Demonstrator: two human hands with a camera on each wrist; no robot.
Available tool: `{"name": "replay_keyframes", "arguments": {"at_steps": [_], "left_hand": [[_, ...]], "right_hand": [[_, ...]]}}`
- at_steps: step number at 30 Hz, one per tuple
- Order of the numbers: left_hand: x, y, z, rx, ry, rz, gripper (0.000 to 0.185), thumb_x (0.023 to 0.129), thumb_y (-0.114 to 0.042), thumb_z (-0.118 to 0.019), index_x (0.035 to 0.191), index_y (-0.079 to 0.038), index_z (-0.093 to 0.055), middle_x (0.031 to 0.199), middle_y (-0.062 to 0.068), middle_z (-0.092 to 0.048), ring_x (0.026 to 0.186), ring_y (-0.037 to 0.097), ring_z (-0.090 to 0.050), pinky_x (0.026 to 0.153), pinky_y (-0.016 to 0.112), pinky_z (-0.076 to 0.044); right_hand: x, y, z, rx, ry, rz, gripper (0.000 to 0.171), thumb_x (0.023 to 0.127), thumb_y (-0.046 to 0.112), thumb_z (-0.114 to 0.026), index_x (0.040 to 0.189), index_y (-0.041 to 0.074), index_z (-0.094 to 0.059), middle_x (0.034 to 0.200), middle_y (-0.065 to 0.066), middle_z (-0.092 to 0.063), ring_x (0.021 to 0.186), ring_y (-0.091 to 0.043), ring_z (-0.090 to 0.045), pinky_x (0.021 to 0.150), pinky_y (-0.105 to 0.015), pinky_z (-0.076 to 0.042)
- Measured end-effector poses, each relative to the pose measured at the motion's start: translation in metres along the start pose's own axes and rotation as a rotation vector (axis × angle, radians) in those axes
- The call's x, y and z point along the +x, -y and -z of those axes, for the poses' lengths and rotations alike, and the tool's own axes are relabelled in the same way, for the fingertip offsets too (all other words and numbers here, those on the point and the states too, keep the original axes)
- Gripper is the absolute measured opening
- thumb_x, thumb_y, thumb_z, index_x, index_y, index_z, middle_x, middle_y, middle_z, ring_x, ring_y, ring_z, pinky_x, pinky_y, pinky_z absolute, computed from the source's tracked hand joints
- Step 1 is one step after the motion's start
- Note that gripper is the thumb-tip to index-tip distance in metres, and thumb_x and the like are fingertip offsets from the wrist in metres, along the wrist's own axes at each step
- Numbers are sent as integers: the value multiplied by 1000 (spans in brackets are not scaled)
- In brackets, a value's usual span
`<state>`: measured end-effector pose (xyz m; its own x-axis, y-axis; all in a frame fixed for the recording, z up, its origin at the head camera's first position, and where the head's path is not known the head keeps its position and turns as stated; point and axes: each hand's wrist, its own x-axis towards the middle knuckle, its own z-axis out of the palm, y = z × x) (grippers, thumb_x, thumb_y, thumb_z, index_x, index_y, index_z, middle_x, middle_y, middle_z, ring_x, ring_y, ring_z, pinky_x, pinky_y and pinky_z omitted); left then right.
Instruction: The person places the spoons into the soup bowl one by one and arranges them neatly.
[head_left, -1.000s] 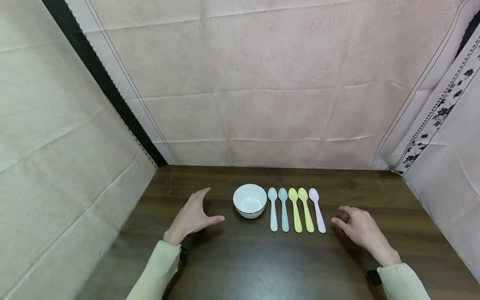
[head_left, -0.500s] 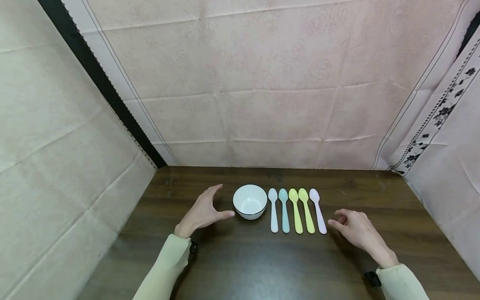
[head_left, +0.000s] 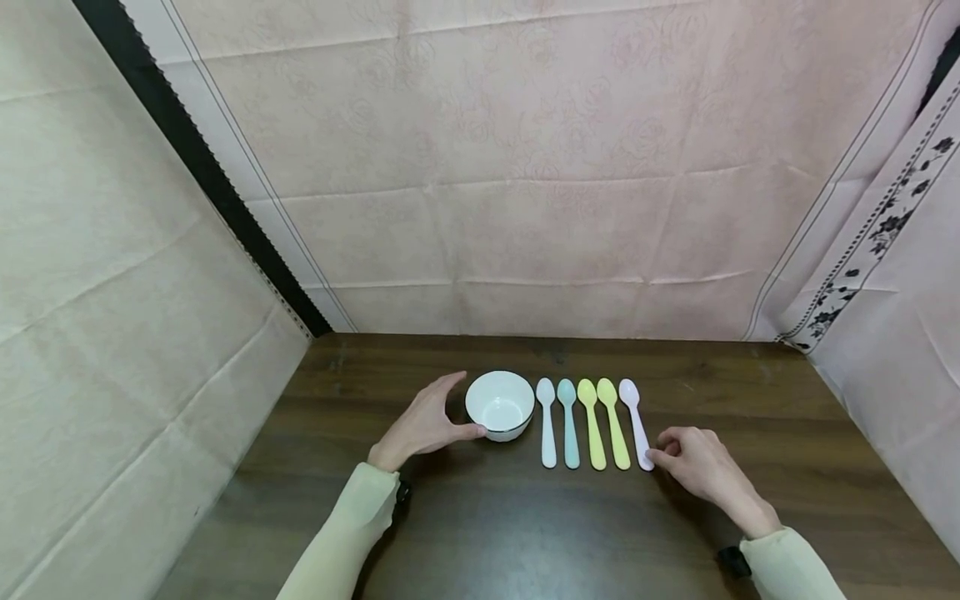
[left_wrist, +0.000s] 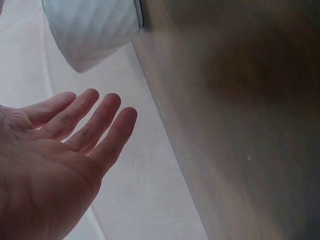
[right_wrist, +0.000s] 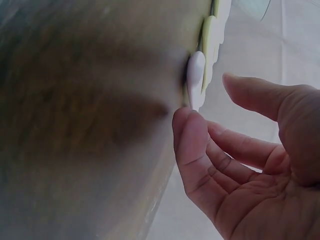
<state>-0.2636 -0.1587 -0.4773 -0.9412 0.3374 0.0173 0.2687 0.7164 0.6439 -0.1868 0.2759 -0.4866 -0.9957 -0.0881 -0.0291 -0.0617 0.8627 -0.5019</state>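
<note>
In the head view a white bowl point(head_left: 500, 403) with a dark rim line stands on the brown table. My left hand point(head_left: 423, 421) is at its left side, thumb and fingers spread, thumb tip right at the bowl's near side. The left wrist view shows the straight fingers point(left_wrist: 112, 125) below the bowl's ribbed wall point(left_wrist: 95, 30). My right hand point(head_left: 701, 467) reaches the handle end of a lavender spoon point(head_left: 633, 417), the rightmost in the row. In the right wrist view, thumb and forefinger stand apart near that spoon point(right_wrist: 195, 75), not closed on it.
Left of the lavender spoon lie two yellow-green spoons point(head_left: 592, 425), a light blue spoon point(head_left: 568, 425) and a pale white-blue spoon point(head_left: 547, 425), side by side. Pale cloth walls point(head_left: 525, 225) enclose the table at the back and both sides.
My left hand has moved right, up to the bowl. My right hand has shifted left to the lavender spoon's handle end. The bowl and spoons lie as before.
</note>
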Motion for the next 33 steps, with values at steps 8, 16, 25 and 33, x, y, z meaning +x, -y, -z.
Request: {"name": "replay_keyframes", "arguments": {"at_steps": [8, 16, 25, 33], "left_hand": [[4, -4, -8, -8, 17, -35, 108, 83, -54, -92, 168, -10, -41, 173, 14, -46, 159, 39, -45, 126, 64, -43], [10, -3, -15, -39, -4, -94, 107, 81, -51, -94, 164, -5, -46, 165, 17, -55, 151, 40, -55, 120, 61, -50], [12, -1, -20, -44, 1, -90, 110, 80, -51, -95, 165, -2, -44, 166, 19, -53, 151, 41, -54, 120, 61, -50], [14, -3, -21, -40, 1, -79, 113, 80, -51, -95, 166, -1, -42, 168, 21, -51, 154, 43, -51, 122, 62, -48]], "right_hand": [[2, 2, -2, 14, 16, -33, 27, 98, 22, -80, 109, -3, -78, 90, -6, -77, 80, -17, -63, 70, -33, -50], [4, 5, -6, 25, 6, -45, 21, 98, 23, -80, 101, 2, -79, 87, -3, -76, 79, -16, -63, 69, -33, -49], [6, 6, -9, 13, -24, -27, 17, 95, 23, -81, 87, 9, -77, 77, 2, -73, 73, -13, -60, 66, -31, -47], [10, 9, -11, -8, -40, -30, 19, 93, 23, -84, 81, 11, -77, 74, 2, -73, 70, -13, -59, 64, -33, -47]]}}
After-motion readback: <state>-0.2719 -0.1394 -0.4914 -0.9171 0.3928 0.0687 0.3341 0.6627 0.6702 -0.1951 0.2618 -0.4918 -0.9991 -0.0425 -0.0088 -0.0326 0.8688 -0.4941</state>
